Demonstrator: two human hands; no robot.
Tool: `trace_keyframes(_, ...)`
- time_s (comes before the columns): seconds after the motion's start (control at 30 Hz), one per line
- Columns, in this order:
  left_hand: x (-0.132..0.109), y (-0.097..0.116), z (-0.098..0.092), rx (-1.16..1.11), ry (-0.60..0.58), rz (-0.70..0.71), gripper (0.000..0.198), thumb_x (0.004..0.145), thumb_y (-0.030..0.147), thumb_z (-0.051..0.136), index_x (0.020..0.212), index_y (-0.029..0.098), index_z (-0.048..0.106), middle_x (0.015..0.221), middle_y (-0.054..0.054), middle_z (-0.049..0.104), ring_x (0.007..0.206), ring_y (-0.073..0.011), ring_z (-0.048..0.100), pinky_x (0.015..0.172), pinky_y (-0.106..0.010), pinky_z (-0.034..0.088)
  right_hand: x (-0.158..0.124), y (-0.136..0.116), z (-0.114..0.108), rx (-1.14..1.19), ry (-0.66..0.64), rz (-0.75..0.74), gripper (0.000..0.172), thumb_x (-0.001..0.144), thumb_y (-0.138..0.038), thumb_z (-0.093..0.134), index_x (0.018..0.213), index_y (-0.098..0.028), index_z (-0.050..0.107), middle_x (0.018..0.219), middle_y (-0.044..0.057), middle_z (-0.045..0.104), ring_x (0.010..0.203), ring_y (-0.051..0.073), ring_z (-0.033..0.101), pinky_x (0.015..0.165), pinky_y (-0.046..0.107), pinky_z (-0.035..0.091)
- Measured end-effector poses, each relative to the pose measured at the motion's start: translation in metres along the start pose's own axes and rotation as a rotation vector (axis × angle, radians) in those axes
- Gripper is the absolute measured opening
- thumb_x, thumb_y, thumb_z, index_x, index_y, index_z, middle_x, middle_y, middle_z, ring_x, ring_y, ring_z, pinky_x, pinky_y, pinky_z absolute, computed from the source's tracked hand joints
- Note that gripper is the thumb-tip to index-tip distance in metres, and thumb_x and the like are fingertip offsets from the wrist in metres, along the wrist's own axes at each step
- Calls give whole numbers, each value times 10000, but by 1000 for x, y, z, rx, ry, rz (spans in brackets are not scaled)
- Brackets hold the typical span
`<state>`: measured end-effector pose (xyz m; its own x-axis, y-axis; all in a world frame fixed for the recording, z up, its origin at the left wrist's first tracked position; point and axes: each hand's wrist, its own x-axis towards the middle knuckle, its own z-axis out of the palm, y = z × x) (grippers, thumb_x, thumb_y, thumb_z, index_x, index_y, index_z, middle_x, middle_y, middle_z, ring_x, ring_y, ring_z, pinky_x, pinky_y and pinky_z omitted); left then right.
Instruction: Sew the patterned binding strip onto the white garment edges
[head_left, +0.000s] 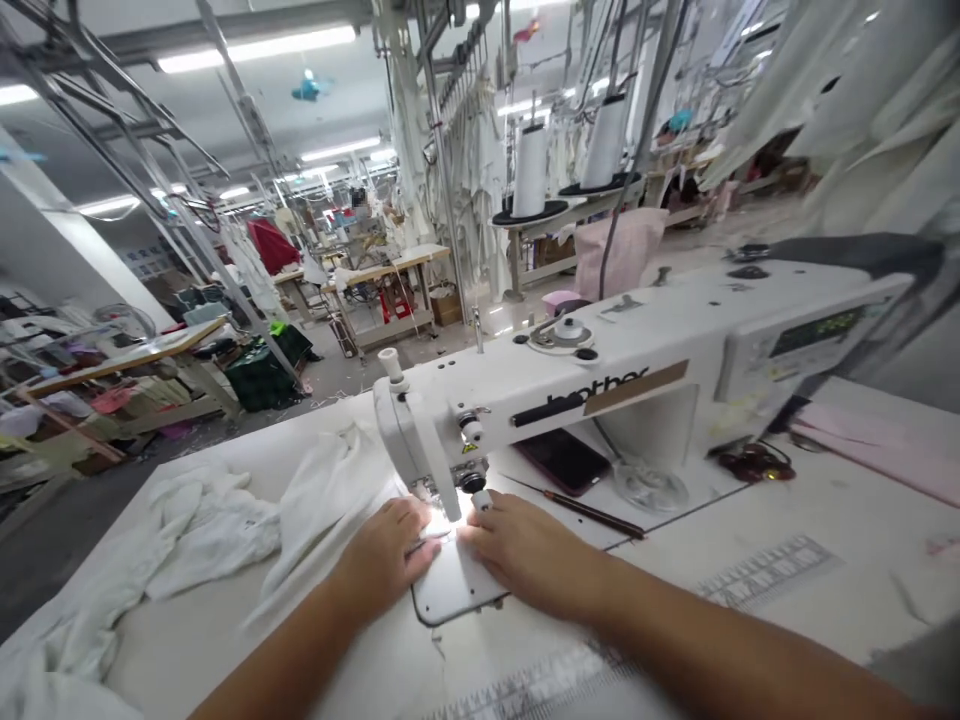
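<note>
A white sewing machine point(540, 370) marked "brother" stands before me, its lamp lighting the needle area. My left hand point(386, 548) is just left of the needle, fingers closed on the edge of a white fabric point(326, 500) that trails left over the table. To the right of the presser foot, my right hand point(529, 550) has its fingers curled together close to the needle. Glare and the fingers hide what they hold. Both hands rest at the metal needle plate point(454, 585).
Behind my right hand lie a dark phone point(564, 460), tweezers point(592, 512) and a clear bobbin-like disc point(651, 487). More crumpled white cloth point(210, 520) covers the table's left. Ruler markings point(772, 570) run along the front. Thread cones point(531, 172) stand behind the machine.
</note>
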<state>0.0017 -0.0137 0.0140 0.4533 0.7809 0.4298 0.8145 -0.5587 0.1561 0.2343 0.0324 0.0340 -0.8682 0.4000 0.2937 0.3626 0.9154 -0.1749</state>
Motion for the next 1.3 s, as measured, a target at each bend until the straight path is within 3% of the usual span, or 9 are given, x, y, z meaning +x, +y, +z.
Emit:
trace_keyframes(0.2,-98,58,-28,64,-15,71,642,837,529,616,1310,114,484,1175,-189,651,1140,-315,602,1015,-449,472,-11,-26,-9,142,10,-112,305,892,-63,487,1128,-144,663,1175,99,678,1108,213,591,996,378,441)
trace_keyframes(0.33,-151,108,-38,-128,129,-156,256,889,311,599,1108,184,641,963,-93,724,959,-229,683,921,-322,527,-14,-66,-7,364,-146,-180,551,815,-15,475,1345,-154,538,1413,122,509,1306,237,463,1091,435,368)
trace_keyframes(0.43,-159,137,-50,-643,407,-777,166,914,306,557,871,186,663,779,-44,709,726,-175,680,687,-247,548,-9,-100,1,583,-231,-108,557,818,-117,571,1367,-192,512,1491,107,409,1360,249,387,1108,438,342)
trace_keyframes(0.5,-156,151,-61,-1043,630,-1109,228,895,393,588,853,174,635,756,-40,697,693,-180,667,647,-257,531,-3,-119,7,713,-215,-26,343,871,-224,577,1211,-221,620,1470,89,447,1336,248,417,1085,417,370)
trace_keyframes(0.6,-151,162,-78,-1412,856,-1199,276,795,419,715,839,162,625,755,-37,689,733,-194,665,697,-284,519,8,-136,11,840,-149,39,218,955,-350,484,964,-221,660,1225,81,634,1141,223,576,972,373,455)
trace_keyframes(0.8,-162,163,-90,-1437,948,-1170,294,722,399,786,733,136,656,702,-42,679,747,-197,656,724,-289,504,17,-140,8,819,-125,2,321,987,-406,411,818,-209,600,867,32,630,837,177,617,787,311,500)
trace_keyframes(1.0,-166,158,-83,-1349,867,-1217,332,692,439,802,809,141,713,722,-39,704,773,-200,660,737,-278,505,1,-122,13,488,-16,6,251,971,-363,449,901,-240,656,1085,54,651,1060,185,586,916,306,484)
trace_keyframes(1.13,-171,148,-77,-1298,831,-1288,377,648,448,829,845,147,717,756,-37,719,784,-214,669,755,-293,513,-24,-63,2,228,84,199,303,927,-305,437,1118,-189,643,1195,132,623,1157,271,536,1010,452,417)
trace_keyframes(1.3,-173,142,-76,-1273,813,-1336,408,626,475,832,837,144,720,728,-32,714,743,-222,675,727,-302,522,-62,4,-14,-13,101,413,332,882,-333,428,968,-156,695,986,168,698,931,348,630,815,526,500)
